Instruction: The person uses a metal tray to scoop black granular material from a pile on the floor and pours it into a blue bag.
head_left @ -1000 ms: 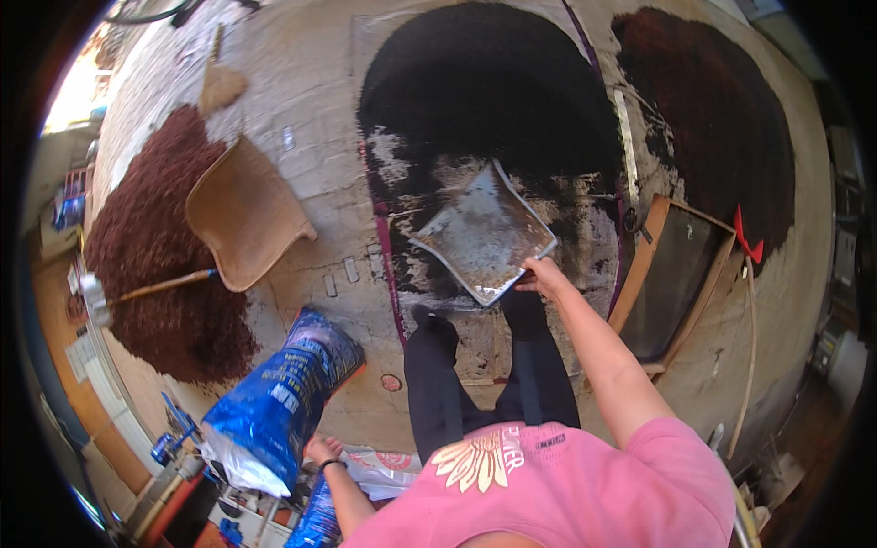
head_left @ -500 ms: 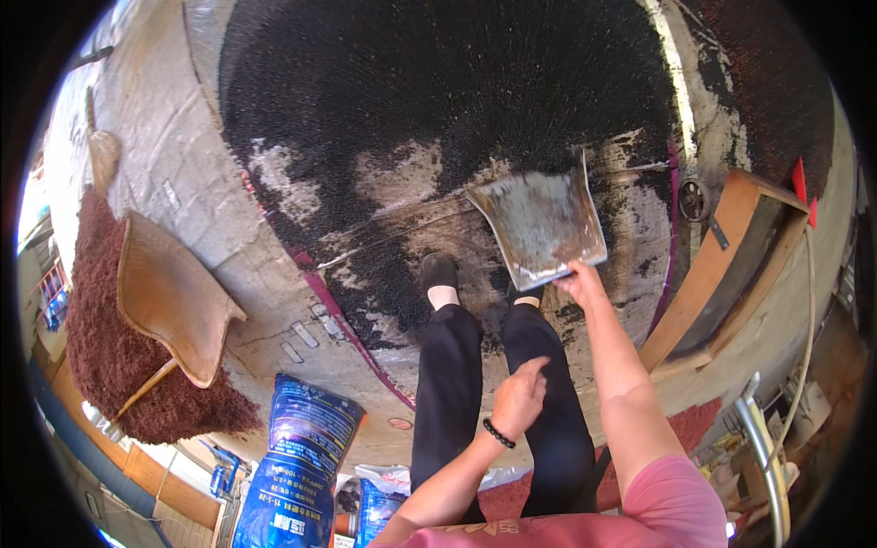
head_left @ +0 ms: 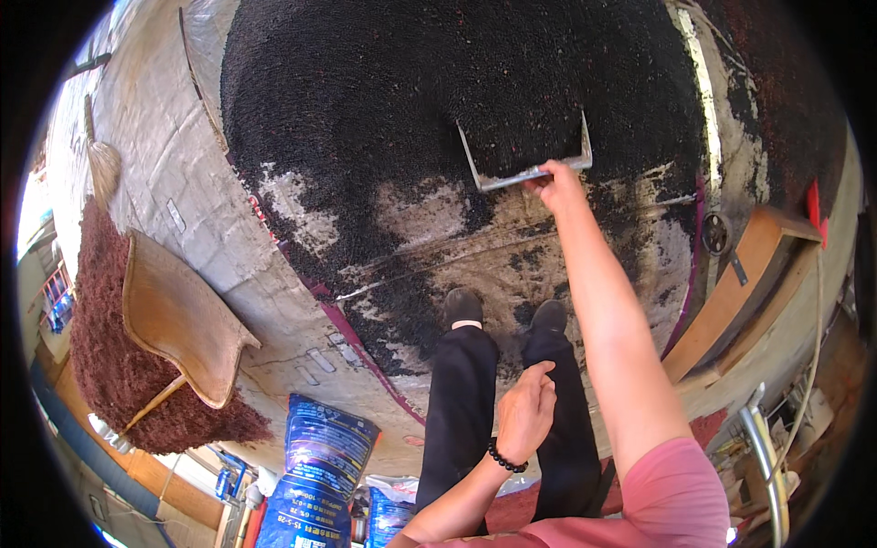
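Note:
My right hand (head_left: 554, 185) grips the back edge of a wide, flat metal scoop (head_left: 505, 180). The scoop's front is sunk into a broad spread of black grains (head_left: 384, 91), and dark grains cover its floor. Only the two side walls and back rim still show. My left hand (head_left: 527, 413), with a dark bead bracelet (head_left: 505, 457) on the wrist, hangs over my thigh. It holds nothing; the index finger points out and the other fingers are loosely bent.
On the left, a large tan scoop (head_left: 183, 315) leans on a reddish-brown heap (head_left: 100, 329), below a broom (head_left: 103, 164). Blue printed sacks (head_left: 315, 466) stand at lower left. To the right are a wooden trough (head_left: 731, 292) and a hose (head_left: 819, 329). Dark shoes (head_left: 463, 306) stand on the sheet.
My right hand has pushed the scoop forward, away from my feet, into the black grains. Its nearly bare floor is now covered. My left hand has stayed near my thigh.

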Tool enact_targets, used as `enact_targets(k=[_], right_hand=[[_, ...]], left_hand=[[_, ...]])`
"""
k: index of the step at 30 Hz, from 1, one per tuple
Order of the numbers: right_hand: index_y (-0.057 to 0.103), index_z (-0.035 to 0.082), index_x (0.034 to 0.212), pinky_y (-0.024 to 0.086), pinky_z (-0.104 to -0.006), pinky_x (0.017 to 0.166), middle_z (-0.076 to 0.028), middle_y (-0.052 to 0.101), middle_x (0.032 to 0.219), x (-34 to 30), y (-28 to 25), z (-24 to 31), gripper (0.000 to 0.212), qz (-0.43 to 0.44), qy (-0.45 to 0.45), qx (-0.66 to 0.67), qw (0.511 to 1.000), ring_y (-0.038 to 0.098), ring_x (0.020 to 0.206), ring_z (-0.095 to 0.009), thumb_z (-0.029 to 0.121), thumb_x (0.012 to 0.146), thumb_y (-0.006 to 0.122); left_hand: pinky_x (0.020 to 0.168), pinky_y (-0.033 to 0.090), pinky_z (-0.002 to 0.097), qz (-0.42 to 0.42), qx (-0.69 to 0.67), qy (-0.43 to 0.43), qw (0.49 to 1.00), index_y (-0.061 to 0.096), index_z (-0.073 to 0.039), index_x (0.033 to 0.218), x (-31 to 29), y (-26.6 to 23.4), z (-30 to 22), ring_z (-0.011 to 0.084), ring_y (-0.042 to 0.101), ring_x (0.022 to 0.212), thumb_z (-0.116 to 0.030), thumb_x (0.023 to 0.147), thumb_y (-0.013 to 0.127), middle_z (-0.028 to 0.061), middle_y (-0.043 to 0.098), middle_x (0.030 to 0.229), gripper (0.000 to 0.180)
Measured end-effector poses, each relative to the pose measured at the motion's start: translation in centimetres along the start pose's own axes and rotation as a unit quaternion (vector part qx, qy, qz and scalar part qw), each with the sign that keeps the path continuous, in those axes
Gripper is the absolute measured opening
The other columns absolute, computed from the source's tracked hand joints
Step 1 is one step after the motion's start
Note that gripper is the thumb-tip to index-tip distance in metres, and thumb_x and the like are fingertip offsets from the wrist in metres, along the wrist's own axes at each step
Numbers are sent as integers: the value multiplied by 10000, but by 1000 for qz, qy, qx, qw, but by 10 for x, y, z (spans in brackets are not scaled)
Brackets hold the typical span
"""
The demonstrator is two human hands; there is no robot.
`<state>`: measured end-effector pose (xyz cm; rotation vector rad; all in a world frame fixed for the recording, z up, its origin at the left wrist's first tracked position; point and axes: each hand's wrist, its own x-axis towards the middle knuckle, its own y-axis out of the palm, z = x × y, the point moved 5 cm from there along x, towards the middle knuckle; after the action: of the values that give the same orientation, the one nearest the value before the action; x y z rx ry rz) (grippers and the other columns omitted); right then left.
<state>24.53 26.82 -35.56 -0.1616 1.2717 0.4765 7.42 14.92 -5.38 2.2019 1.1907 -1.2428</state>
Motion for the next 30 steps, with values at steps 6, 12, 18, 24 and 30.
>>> enact_targets(k=[6,12,18,24,30], right_hand=[[411,-49,850,503,-507,619,-152,456,808,-41,-7,-22,156,3,11,36,999,519,681,-296,-5,712,468],[488,-29,710,519,-404,597,-137,514,749,-38,-1,-11,52,79,-14,-2,997,532,683,-263,13,681,495],[501,-28,824,520,-353,537,-102,533,745,-84,-14,18,166,162,-37,-46,985,555,653,-231,0,661,503],[488,6,754,510,-354,542,-77,505,672,-194,-17,56,103,166,-47,-80,982,549,614,-213,0,656,520],[496,-29,789,517,-355,547,-90,527,708,-294,-9,102,135,188,-69,-107,974,559,634,-212,-15,655,497]], left_hand=[[545,437,276,-47,-5,52,998,500,-2,966,5,-1,-6,192,553,577,-5,750,448,101,551,668,223],[530,440,258,-55,-9,40,998,504,0,957,7,5,-8,157,551,573,-4,760,450,91,556,669,204],[532,446,243,-59,12,39,997,505,1,955,7,17,-5,134,549,573,35,740,429,80,559,666,230],[532,429,204,-128,-91,66,985,522,6,940,-30,-1,31,89,526,581,30,775,427,46,556,681,192],[505,432,211,-214,-121,-65,967,525,3,925,-172,-65,71,102,521,557,7,758,411,55,539,633,203]])
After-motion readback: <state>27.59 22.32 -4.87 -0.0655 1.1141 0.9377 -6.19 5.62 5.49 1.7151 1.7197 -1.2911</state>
